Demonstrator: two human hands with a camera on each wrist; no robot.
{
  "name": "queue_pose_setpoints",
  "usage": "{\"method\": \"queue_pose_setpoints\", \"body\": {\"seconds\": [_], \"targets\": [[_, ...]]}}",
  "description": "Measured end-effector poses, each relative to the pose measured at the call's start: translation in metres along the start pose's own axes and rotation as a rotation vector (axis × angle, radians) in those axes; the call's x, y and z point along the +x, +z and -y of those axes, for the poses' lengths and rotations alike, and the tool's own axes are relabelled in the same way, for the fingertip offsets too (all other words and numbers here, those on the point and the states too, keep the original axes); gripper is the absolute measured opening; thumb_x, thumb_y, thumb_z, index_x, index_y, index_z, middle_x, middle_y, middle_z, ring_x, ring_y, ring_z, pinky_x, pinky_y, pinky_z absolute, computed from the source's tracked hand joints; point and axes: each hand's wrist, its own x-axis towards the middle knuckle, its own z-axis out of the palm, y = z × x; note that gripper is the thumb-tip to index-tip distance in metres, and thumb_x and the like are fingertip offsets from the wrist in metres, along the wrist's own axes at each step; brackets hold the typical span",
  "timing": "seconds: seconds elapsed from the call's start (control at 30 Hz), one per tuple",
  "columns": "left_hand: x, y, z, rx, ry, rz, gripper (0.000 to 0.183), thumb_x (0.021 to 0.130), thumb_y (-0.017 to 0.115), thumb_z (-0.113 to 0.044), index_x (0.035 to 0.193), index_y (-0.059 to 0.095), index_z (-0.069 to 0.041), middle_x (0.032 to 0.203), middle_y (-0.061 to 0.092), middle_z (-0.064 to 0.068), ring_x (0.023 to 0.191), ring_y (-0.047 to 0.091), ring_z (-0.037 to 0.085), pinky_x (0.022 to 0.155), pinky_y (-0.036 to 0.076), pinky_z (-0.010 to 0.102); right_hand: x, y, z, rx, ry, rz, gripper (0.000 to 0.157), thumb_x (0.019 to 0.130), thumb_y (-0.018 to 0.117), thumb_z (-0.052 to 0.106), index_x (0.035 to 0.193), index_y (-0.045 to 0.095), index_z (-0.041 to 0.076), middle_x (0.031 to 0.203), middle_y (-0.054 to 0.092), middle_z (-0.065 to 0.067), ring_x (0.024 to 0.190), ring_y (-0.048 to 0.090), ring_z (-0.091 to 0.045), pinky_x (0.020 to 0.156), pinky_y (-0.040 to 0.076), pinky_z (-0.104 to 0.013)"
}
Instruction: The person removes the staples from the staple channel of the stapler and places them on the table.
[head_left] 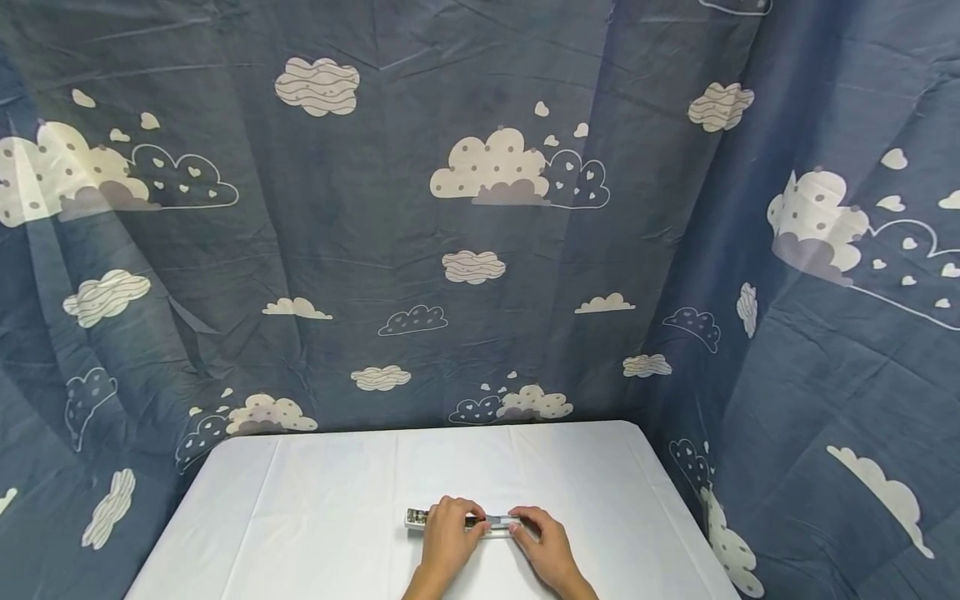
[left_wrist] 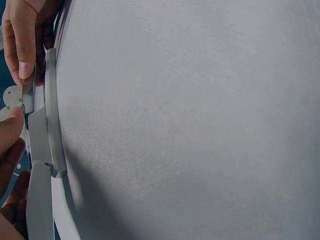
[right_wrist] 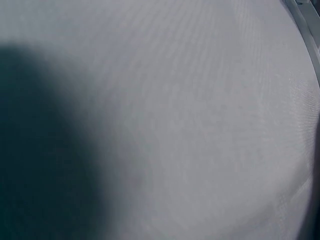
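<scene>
A light grey stapler [head_left: 498,524] lies on the white table, its top swung open and spread toward the left. The left hand [head_left: 450,533] holds the stapler near its middle, thumb and index finger close to the inner channel. At the right part, the right hand [head_left: 546,546] pinches it between thumb and fingers. The left wrist view shows the grey body [left_wrist: 55,115] edge-on, with a thin silver metal strip [left_wrist: 28,97] between the two hands' fingertips; whether that strip is loose cannot be told. Only an edge of the stapler [right_wrist: 306,30] appears in the right wrist view.
A white cloth-covered table [head_left: 322,500] extends around the hands, with rounded far corners. Dark blue curtains [head_left: 360,217] with cloud prints hang behind it and along both sides. A dark blurred shape covers the left of the right wrist view.
</scene>
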Motion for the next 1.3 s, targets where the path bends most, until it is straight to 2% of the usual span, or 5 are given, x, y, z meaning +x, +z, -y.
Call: {"method": "queue_pose_setpoints", "body": {"seconds": [0.17, 0.33, 0.53, 0.77, 1.3], "targets": [[0.0008, 0.0009, -0.0009, -0.006, 0.011, -0.01, 0.019, 0.072, 0.092, -0.032, 0.083, 0.078, -0.028, 0.083, 0.076, -0.016, 0.073, 0.056, 0.002, 0.072, 0.046, 0.03, -0.0011, -0.0004, 0.0001, -0.007, 0.007, -0.001, 0.024, 0.095, 0.073, 0.034, 0.115, 0.073, 0.021, 0.118, 0.074, 0.006, 0.124, 0.066, -0.027, 0.112, 0.047, -0.051], [0.0027, 0.0006, -0.0033, 0.024, 0.056, -0.031, 0.022, 0.071, 0.092, -0.031, 0.087, 0.078, -0.027, 0.081, 0.075, -0.018, 0.072, 0.058, 0.004, 0.07, 0.045, 0.031, -0.0006, -0.001, 0.001, 0.003, 0.047, 0.001, 0.024, 0.094, 0.074, 0.033, 0.115, 0.073, 0.022, 0.118, 0.074, 0.007, 0.126, 0.065, -0.025, 0.114, 0.046, -0.049], [0.0049, -0.0033, -0.0061, 0.086, 0.095, 0.019, 0.021, 0.073, 0.091, -0.033, 0.091, 0.081, -0.027, 0.083, 0.076, -0.016, 0.075, 0.06, 0.007, 0.07, 0.046, 0.033, 0.0007, -0.0012, 0.0009, 0.006, 0.035, -0.001, 0.022, 0.093, 0.075, 0.03, 0.114, 0.073, 0.021, 0.117, 0.074, 0.008, 0.125, 0.066, -0.024, 0.113, 0.047, -0.049], [0.0061, -0.0067, -0.008, 0.104, 0.077, 0.085, 0.019, 0.076, 0.089, -0.034, 0.092, 0.08, -0.028, 0.082, 0.073, -0.016, 0.073, 0.056, 0.005, 0.066, 0.043, 0.029, -0.0003, -0.0011, 0.0009, 0.01, 0.028, 0.003, 0.022, 0.095, 0.074, 0.03, 0.115, 0.073, 0.021, 0.119, 0.073, 0.006, 0.126, 0.065, -0.027, 0.113, 0.046, -0.05], [0.0038, -0.0072, -0.0016, 0.066, 0.085, 0.069, 0.018, 0.078, 0.088, -0.031, 0.092, 0.079, -0.024, 0.081, 0.072, -0.013, 0.075, 0.059, 0.006, 0.071, 0.049, 0.032, -0.001, -0.0007, 0.0011, 0.028, 0.026, 0.001, 0.023, 0.095, 0.073, 0.033, 0.115, 0.073, 0.022, 0.118, 0.073, 0.007, 0.125, 0.065, -0.027, 0.112, 0.046, -0.053]]}}
